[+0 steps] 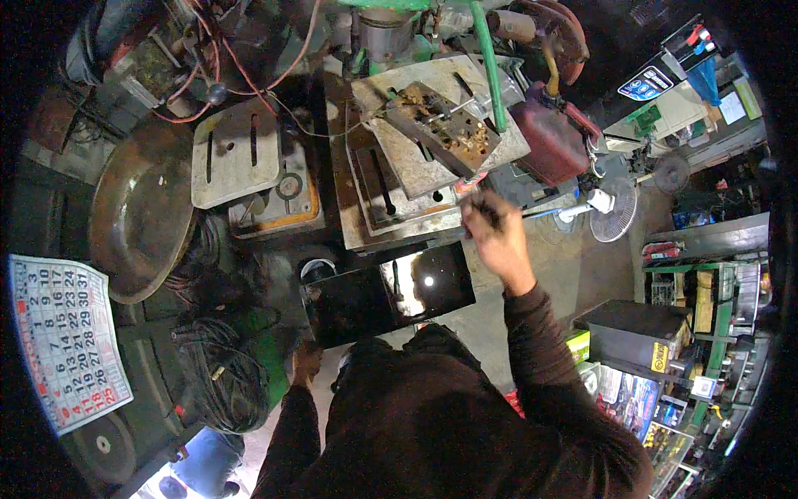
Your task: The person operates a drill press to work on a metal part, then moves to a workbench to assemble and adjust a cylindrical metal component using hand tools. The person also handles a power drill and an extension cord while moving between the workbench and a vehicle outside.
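Observation:
My right hand [504, 245] is raised near the front right edge of the tilted metal drill table [391, 158]. Its fingers are curled together; something dark shows between them, too blurred to name. Just past the fingertips is a small red and white thing [470, 183]. On the table lies a rusty steel block [455, 143] with holes and curled metal shavings on top. My left hand [306, 363] hangs low beside the near left corner of a glossy black rectangular tray [341, 309], its fingers in shadow. Light reflects brightly off the tray.
A green machine handle [489, 66] rises behind the block. At its right stands a dark red container [553, 141]. Left are a slotted plate [237, 154], a large worn oval pan [141, 216] and coiled black cable [220, 374]. A white fan [613, 208] stands at right.

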Demonstrator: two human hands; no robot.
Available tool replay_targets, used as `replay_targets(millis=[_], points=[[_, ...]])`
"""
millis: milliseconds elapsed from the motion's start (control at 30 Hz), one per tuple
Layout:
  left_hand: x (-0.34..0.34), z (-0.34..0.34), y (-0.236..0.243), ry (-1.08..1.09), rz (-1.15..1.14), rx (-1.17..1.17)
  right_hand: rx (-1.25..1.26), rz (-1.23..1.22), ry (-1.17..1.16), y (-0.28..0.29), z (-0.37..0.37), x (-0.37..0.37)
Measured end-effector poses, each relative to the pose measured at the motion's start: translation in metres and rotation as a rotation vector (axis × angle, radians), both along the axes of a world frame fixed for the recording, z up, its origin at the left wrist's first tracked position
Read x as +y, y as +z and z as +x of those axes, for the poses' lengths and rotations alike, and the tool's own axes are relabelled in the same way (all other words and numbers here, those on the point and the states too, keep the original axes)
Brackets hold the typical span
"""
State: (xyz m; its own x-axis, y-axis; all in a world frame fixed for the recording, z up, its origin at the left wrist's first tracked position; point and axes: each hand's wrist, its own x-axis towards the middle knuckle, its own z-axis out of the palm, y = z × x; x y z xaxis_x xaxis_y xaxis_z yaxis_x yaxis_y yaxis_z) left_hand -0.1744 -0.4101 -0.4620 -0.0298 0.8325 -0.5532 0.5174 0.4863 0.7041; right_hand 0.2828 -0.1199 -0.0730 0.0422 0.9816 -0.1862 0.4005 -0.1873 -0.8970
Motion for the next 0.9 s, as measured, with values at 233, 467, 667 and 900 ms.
replay_targets(millis=[233,467,667,900], points=[[-0.075,0.024,0.062,1.034,-0.384,-0.371,-0.361,0.126,0.022,-0.238,0.089,-0.001],[-0.189,0.145,0.110,0.993,-0.355,-0.254,-0.153,0.041,-0.273,-0.294,0.063,0.100],[-0.270,0.217,0.122,0.342,-0.286,0.123,-0.118,0.013,-0.349,-0.326,0.054,0.129],[-0.297,0.268,0.159,0.847,-0.353,-0.003,0.217,-0.062,-0.509,-0.349,0.059,0.143]])
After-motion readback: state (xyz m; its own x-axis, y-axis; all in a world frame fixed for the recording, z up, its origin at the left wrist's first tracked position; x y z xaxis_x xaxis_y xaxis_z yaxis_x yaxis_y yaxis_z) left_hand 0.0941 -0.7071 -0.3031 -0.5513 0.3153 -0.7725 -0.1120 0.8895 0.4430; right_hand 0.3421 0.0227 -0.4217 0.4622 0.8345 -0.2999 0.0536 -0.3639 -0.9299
